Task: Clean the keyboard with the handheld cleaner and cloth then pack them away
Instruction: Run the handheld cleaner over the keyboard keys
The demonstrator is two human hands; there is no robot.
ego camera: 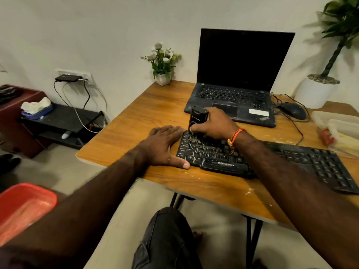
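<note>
Black cleaner (196, 121) gripped by right hand (213, 124) on keyboard (223, 154).

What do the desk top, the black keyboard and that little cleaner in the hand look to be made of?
Desk top: wood or wood-look laminate, going by the printed-looking grain and pale edge band; slight sheen. Keyboard: matt black plastic, dusty, with moulded keys. Handheld cleaner, held by the right hand: glossy black plastic, judging by the highlights on its casing.
</note>
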